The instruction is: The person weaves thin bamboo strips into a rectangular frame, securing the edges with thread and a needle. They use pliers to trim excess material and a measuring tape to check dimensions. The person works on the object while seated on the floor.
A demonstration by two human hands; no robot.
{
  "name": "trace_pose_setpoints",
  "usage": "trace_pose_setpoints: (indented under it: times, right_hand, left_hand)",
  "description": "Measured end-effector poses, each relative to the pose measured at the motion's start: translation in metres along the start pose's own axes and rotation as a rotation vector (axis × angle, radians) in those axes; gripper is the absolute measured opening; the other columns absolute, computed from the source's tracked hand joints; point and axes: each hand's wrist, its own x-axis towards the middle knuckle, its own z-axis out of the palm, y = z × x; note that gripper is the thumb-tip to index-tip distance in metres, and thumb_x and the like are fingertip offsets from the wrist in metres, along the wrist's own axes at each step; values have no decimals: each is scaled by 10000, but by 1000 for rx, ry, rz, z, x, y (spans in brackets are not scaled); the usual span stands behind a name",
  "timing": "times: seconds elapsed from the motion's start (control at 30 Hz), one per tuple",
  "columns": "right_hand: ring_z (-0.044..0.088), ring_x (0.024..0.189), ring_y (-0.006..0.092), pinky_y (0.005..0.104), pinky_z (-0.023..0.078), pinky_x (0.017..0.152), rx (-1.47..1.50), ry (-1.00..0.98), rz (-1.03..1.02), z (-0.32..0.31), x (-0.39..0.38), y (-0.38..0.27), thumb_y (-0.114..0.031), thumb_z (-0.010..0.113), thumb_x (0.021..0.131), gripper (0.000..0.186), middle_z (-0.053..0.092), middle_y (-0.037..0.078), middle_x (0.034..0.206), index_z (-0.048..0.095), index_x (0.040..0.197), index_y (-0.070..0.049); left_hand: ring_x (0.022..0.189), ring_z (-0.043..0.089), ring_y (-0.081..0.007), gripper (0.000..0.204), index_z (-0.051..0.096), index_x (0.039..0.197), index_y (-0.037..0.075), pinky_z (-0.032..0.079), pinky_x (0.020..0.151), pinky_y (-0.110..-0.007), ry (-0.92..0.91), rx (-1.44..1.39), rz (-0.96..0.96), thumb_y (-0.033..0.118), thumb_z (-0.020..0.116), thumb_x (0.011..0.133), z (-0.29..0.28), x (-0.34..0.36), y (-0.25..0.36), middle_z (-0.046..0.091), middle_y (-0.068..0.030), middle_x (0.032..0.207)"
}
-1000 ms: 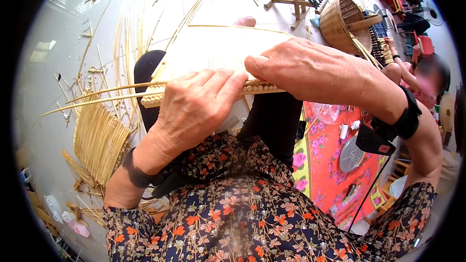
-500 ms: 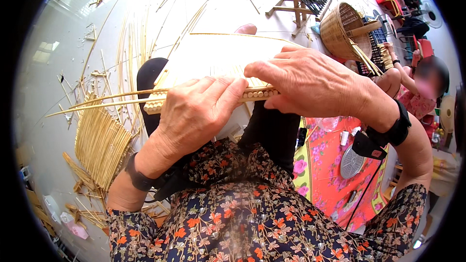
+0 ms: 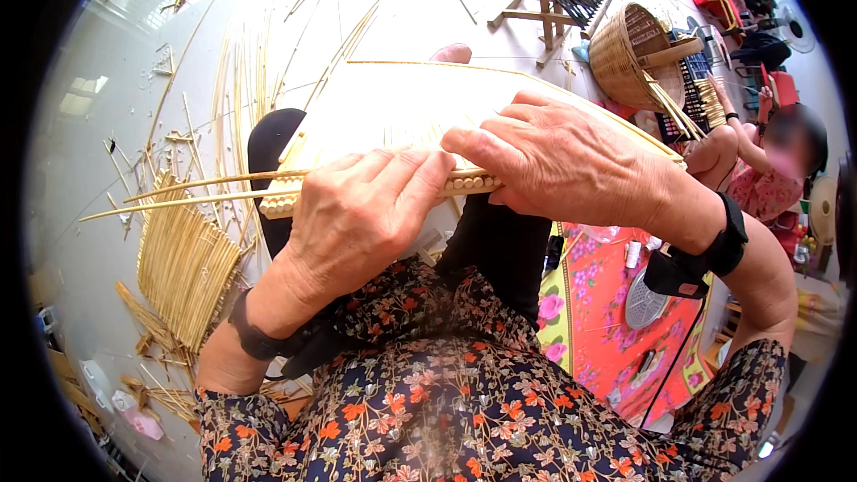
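Head view: hands [image 3: 353, 214] [image 3: 576, 161] touch slatted panel [image 3: 375, 112]; woven basket [image 3: 618, 71] holds sticks [image 3: 676, 112].

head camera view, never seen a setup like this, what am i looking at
There is no machine: a person works with bare hands, filmed by a camera worn on the head, looking down. Its wide lens bends straight edges. Over the knees lies a pale panel, partly washed out by light. The left hand grips its near edge, where thin strips stick out leftward; the right hand touches that edge alongside. A fan-shaped stick mat lies on the floor.
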Motion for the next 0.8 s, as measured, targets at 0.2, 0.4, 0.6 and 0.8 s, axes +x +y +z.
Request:
trace_pose_setpoints:
  times: [0.2,0.4,0.6,0.8]
  right_hand:
    - [646,760,259,379,482,685,30,135,-9,10,1,-1,-103,563,869,368,627,78,773,515,1218,6]
    - [649,751,272,394,479,686,1,108,-30,13,3,3,-89,540,882,466,633,92,776,467,1325,37]
    - [645,738,288,392,473,671,48,144,-103,19,6,4,-90,503,921,452,636,91,793,417,1343,45]
    - [651,732,277,382,473,683,44,42,-155,11,8,3,-112,493,935,404,636,84,785,430,1312,21]
  left_hand:
    - [835,706,-262,437,644,1122,-9,568,686,-359,29,-17,-1,114,763,720,1,1,1,695,-116,951]
    - [826,705,-263,399,647,1085,-5,567,681,-358,26,-24,-11,121,764,725,1,1,-1,695,-112,941]
    - [772,691,-267,402,650,1085,-10,556,655,-361,41,-14,-10,134,761,726,1,1,0,688,-116,905]
    - [724,676,-274,345,657,1040,-15,536,613,-361,41,-19,4,145,761,753,5,0,-1,680,-118,853]
